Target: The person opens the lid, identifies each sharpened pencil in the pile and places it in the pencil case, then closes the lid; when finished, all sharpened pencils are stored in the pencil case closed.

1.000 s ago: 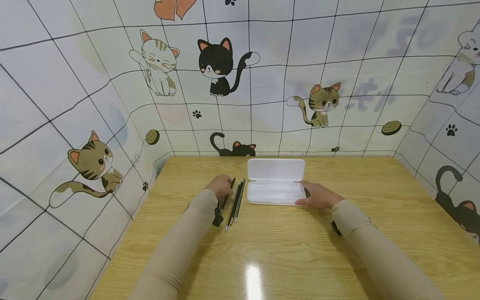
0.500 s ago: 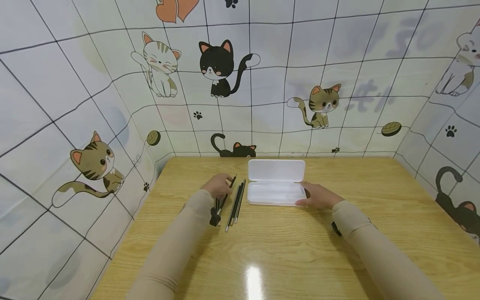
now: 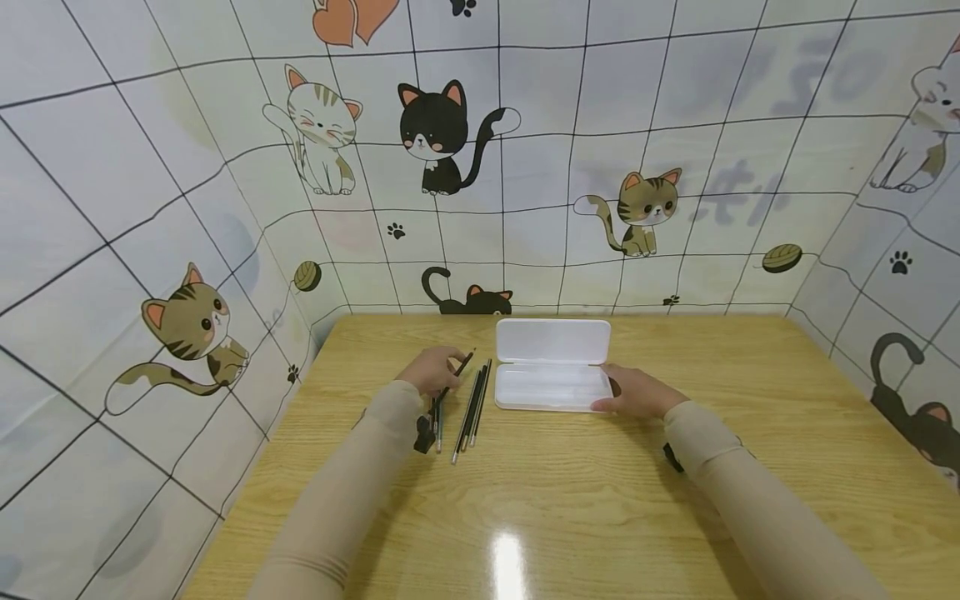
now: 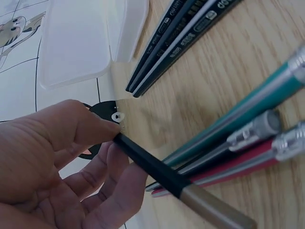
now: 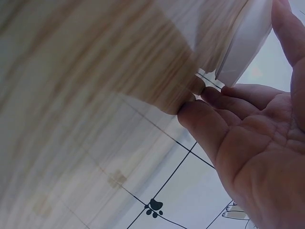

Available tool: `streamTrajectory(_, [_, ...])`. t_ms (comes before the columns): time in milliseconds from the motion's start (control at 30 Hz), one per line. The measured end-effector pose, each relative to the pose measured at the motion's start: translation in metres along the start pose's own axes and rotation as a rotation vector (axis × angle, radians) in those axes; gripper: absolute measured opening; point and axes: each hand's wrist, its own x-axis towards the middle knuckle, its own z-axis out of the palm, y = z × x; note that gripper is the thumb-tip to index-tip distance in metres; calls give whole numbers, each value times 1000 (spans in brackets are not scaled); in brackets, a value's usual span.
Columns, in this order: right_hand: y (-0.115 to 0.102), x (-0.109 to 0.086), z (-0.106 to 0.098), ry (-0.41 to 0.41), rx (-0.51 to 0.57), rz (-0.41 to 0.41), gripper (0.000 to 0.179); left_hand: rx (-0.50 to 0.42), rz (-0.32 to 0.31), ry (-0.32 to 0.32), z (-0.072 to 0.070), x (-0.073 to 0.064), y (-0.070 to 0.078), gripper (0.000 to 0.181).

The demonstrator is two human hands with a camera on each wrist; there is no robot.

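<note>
My left hand (image 3: 432, 371) pinches a dark pencil (image 4: 159, 169) between thumb and fingers, holding it at a slant over the table. Its end in the left wrist view is bronze. Below it lie a teal pencil (image 4: 238, 114), a red pencil (image 4: 224, 172) and a dark one between them. To the right, several black pencils (image 3: 471, 410) lie side by side on the wood. A white pencil case (image 3: 552, 342) stands with its lid raised and nothing inside. My right hand (image 3: 639, 392) grips the case's right end, thumb at the front corner and fingers toward the back.
The wooden table (image 3: 570, 500) reaches back to a wall cloth (image 3: 540, 167) with cats and grid lines, which also runs along both sides. A dark wrist-camera mount (image 3: 425, 433) hangs under the left sleeve, close to the loose pencils.
My left hand has drawn slightly left, and the pencil in it leans more to the right. More of the pencils beneath it show. The right hand and the case stay put.
</note>
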Motion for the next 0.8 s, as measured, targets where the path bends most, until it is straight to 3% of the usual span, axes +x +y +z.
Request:
streamTrajectory(100, [0,1,0,-3,-8,-5,98,13,20,6,-2,-3,0,51])
streamTrajectory(367, [1,2,0,-4,-1,-2,101,-126,85,18,-12,-9,1,59])
streamTrajectory(500, [0,1,0,1,-5,-6,99,-163,103,55,-14,-12,5,63])
streamTrajectory(633, [-1,1,0,2,-7,-2,97,-181,120,104,-15,-10,6,64])
streamTrajectory(800, [-1,0,1,-3,-4,6,99,-234,154,119,-15,-3,-1,64])
